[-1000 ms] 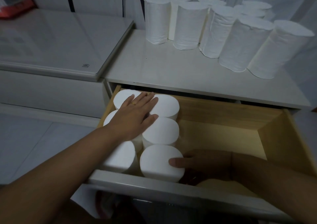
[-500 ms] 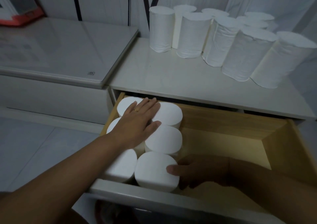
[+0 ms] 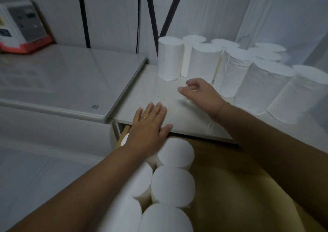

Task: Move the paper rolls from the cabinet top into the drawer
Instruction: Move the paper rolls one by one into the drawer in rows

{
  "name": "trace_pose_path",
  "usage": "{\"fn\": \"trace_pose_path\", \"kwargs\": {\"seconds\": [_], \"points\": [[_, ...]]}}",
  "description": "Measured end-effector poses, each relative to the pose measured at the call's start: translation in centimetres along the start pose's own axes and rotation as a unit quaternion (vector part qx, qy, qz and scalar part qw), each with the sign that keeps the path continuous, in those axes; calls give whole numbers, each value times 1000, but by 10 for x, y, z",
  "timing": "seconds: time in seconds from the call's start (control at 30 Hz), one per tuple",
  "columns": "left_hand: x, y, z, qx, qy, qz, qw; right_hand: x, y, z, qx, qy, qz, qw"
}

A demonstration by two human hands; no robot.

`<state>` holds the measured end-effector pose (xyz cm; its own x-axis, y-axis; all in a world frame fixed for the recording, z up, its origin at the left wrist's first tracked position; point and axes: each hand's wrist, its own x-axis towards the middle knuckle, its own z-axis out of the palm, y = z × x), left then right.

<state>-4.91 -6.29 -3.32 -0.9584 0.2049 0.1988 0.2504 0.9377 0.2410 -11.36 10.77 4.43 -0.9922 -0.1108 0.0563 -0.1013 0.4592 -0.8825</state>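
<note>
Several white paper rolls (image 3: 170, 61) stand upright along the back of the white cabinet top (image 3: 177, 114). Several more rolls (image 3: 173, 185) stand packed in two rows at the left of the open wooden drawer (image 3: 239, 187). My left hand (image 3: 149, 125) is flat and empty, fingers apart, over the cabinet's front edge above the drawer's back-left rolls. My right hand (image 3: 200, 93) hovers over the cabinet top, loosely curled and empty, just in front of the nearest standing rolls.
A lower white glass-topped unit (image 3: 67, 82) adjoins the cabinet on the left, with a red-based box (image 3: 21, 31) at its back. White curtain and dark poles stand behind the rolls. The drawer's right part shows bare wood.
Both hands have left the drawer and moved up and back. The right hand let go of the front roll and is over the cabinet top. The view tilted up.
</note>
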Motion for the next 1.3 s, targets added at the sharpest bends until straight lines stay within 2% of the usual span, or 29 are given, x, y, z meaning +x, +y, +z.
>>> {"fn": "trace_pose_path", "kwargs": {"seconds": [0.27,0.47,0.67,0.8,1.0,1.13,1.3], "points": [[4,6,18,-4,58,-33,998,118,9,53,23,112,2,993],[5,6,19,-27,81,-37,996,144,16,77,55,174,-6,983],[6,6,20,-30,89,-38,995,147,25,80,49,102,-40,993],[6,7,19,-25,93,-36,995,161,16,76,24,131,-52,990],[6,6,20,-30,100,-37,994,177,11,78,124,58,-54,989],[6,6,21,-33,109,-37,993,183,12,81,133,56,-62,988],[7,5,24,-30,112,-36,993,184,10,82,91,67,-85,990]]}}
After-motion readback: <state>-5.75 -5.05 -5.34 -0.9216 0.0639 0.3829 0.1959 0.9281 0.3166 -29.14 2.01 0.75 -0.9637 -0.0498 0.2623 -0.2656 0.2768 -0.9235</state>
